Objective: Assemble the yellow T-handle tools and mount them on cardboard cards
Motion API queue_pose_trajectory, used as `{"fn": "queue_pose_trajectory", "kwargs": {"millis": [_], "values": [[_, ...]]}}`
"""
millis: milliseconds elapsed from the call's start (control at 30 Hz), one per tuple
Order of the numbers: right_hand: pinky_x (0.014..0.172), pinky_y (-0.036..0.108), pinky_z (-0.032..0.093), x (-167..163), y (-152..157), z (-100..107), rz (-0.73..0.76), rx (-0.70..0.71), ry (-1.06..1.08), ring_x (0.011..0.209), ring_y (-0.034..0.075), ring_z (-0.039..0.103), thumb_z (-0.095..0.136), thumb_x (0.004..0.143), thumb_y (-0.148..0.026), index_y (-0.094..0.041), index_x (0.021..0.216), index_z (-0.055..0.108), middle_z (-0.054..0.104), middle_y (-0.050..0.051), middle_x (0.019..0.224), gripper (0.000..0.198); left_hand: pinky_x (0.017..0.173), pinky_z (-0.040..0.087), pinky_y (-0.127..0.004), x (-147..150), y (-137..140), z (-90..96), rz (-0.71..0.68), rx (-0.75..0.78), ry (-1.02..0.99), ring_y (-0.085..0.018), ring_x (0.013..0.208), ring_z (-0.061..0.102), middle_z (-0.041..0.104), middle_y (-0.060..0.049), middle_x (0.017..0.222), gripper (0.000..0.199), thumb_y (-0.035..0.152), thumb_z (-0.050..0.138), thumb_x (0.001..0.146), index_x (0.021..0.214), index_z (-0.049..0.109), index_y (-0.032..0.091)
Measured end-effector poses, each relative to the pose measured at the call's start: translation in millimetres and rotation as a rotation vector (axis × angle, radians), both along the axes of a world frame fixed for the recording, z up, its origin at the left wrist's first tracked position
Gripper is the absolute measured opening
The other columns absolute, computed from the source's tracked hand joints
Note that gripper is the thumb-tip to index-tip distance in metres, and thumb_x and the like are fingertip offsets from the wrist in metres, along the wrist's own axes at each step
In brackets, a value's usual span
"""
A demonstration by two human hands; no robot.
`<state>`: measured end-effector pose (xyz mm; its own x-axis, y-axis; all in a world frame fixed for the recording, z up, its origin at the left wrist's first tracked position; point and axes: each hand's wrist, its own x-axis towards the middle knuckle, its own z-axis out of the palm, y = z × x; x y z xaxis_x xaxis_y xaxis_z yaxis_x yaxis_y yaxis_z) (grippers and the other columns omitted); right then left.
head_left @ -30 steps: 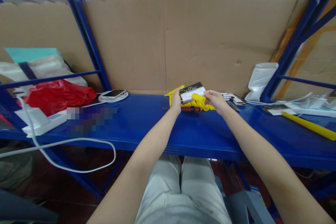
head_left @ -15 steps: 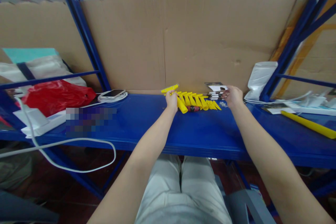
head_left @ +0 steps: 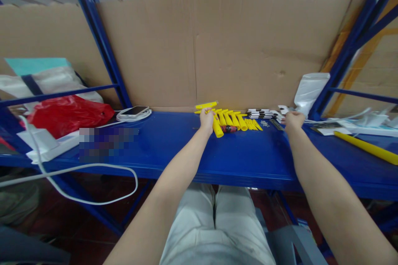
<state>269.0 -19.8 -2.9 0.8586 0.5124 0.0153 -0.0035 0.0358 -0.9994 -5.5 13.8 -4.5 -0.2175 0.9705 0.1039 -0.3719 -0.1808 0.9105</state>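
My left hand (head_left: 207, 120) is closed around a yellow T-shaped plastic tool with a flat crosswise head (head_left: 205, 105) and a thick round handle (head_left: 218, 128). Beside it, similar yellow tools (head_left: 231, 118) lie in a row, with small yellow wedge-like pieces (head_left: 253, 124) at their right end. A red and black screwdriver-like tool (head_left: 229, 128) lies in front of the row. Farther right, my right hand (head_left: 294, 120) has its fingers closed near white-and-black pieces (head_left: 282, 109); what it grips is hidden. A stack of white-and-black pieces (head_left: 259, 113), tiny metal parts (head_left: 264, 124) and a dark strip (head_left: 276, 124) lie between the hands.
A cardboard sheet (head_left: 242, 49) stands behind the blue shelf (head_left: 168, 140). On the left are a phone (head_left: 134, 110) on a coiled cable, a red bag (head_left: 71, 112) and a power strip (head_left: 56, 149). To the right are a white pouch (head_left: 309, 91) and a yellow tube (head_left: 367, 148).
My right hand has moved right, from the stack to the loose white-and-black pieces; the dark-and-white card it held up no longer shows there. My left hand shifted slightly right with the yellow tool.
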Motion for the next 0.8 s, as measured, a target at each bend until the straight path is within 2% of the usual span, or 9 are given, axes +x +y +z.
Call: {"fn": "queue_pose_trajectory", "kwargs": {"millis": [167,233,333,567,800], "values": [[0.049,0.019,0.043,12,7,-9,-0.057,-0.105,-0.084,0.053,0.008,0.048,0.047,0.082,0.001,-0.010,0.113,0.055,0.047,-0.003,0.069,0.034,0.045,0.037,-0.018,1,-2,0.2,-0.021,-0.003,0.034,-0.008,0.041,0.046,0.051,0.006,0.061,0.025,-0.002,0.044,0.071,0.079,0.048,0.021],[0.052,0.021,0.045,18,10,-9,-0.067,-0.149,-0.097,0.054,0.008,0.049,0.048,0.081,0.001,-0.012,0.114,0.055,0.050,-0.001,0.070,0.036,0.043,0.036,-0.018,1,-3,1.0,-0.030,-0.008,0.041,-0.007,0.040,0.045,0.051,0.006,0.060,0.025,-0.002,0.044,0.071,0.079,0.048,0.021],[0.053,0.021,0.046,25,13,-10,-0.061,-0.181,-0.121,0.054,0.009,0.051,0.049,0.082,0.000,-0.014,0.108,0.057,0.050,0.000,0.067,0.030,0.043,0.036,-0.018,3,-5,1.8,-0.041,-0.011,0.044,-0.007,0.041,0.045,0.050,0.006,0.059,0.024,-0.001,0.045,0.070,0.079,0.048,0.021],[0.044,0.015,0.040,34,20,-5,0.015,-0.178,-0.134,0.043,0.005,0.045,0.045,0.082,0.005,-0.014,0.095,0.056,0.042,-0.005,0.053,0.025,0.046,0.039,-0.017,5,-6,-0.7,-0.060,-0.004,0.046,-0.006,0.041,0.045,0.051,0.006,0.060,0.023,0.000,0.047,0.069,0.079,0.049,0.021],[0.051,0.021,0.043,35,30,0,0.109,-0.132,-0.041,0.044,0.007,0.048,0.040,0.083,0.007,-0.016,0.076,0.047,0.045,-0.004,0.052,0.025,0.042,0.036,-0.017,5,-8,0.6,-0.101,-0.013,0.053,-0.007,0.039,0.044,0.049,0.006,0.058,0.023,0.002,0.049,0.068,0.081,0.049,0.021]]}}
